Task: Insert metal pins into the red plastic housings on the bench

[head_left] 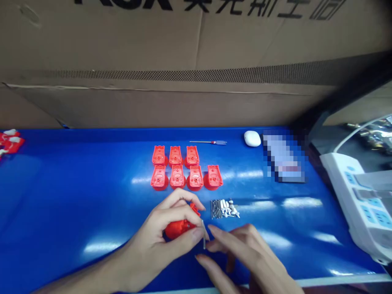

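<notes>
My left hand (165, 232) is closed around a red plastic part (177, 229), low over the front of the blue table. A thin metal pin (203, 237) sticks out by its thumb and index fingertips. Just right of the pin, my right hand (245, 253) has its thumb and fingers apart, with nothing visible between them. Beyond the hands stand several red plastic housings (176, 175) in two rows, their open sides showing. Close by on the right lies a small group of metal pins (216, 209) and white-headed pieces (228, 208).
A screwdriver (214, 142) and a white rounded case (252, 139) lie at the back, near a blurred-out flat object (284, 159). A white power strip (352, 196) borders the right side. Red-and-white pieces (10, 143) sit far left. Cardboard (153, 106) walls the back.
</notes>
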A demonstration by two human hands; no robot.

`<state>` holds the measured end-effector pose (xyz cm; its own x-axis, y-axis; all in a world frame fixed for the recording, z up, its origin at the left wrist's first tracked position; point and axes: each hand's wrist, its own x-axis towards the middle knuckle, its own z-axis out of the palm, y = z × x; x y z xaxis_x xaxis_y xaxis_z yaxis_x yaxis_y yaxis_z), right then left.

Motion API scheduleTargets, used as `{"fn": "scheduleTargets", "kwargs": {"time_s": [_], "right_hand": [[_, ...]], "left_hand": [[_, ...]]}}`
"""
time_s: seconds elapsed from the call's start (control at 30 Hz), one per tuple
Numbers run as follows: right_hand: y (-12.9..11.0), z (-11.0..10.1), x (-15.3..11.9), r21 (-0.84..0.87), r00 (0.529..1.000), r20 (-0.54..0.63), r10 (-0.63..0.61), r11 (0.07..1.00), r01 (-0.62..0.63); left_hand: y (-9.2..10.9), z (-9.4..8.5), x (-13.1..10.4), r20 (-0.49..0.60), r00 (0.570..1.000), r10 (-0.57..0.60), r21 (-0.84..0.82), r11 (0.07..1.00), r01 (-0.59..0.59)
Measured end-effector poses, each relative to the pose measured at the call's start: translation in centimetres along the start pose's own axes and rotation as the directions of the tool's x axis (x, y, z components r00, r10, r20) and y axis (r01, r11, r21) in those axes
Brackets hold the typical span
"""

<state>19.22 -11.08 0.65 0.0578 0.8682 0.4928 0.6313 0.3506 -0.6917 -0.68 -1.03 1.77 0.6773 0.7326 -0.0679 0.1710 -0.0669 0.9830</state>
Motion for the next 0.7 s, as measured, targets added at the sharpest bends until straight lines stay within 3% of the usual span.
{"fn": "scheduleTargets", "kwargs": {"time_s": [0.13,0.23,0.47,0.7], "right_hand": [[1.1,-1.5,1.9,0.133,0.974,0.224,-0.030,0.991,0.000],[1.7,-2.0,2.3,0.135,0.955,0.294,-0.044,0.991,0.004],[1.6,-2.0,2.1,0.125,0.964,0.260,-0.048,0.992,0.016],[4.9,-2.8,2.5,-0.140,0.958,0.279,0.060,0.990,-0.021]], "left_hand": [[0.0,-0.1,0.0,0.036,0.999,-0.028,-0.005,1.000,0.028],[0.1,0.0,0.0,0.060,0.997,-0.044,-0.019,0.999,0.045],[0.8,-0.2,-0.1,0.107,0.991,-0.077,0.060,0.996,0.071],[-0.1,-0.1,0.2,-0.089,0.995,-0.040,0.149,0.987,0.053]]}}
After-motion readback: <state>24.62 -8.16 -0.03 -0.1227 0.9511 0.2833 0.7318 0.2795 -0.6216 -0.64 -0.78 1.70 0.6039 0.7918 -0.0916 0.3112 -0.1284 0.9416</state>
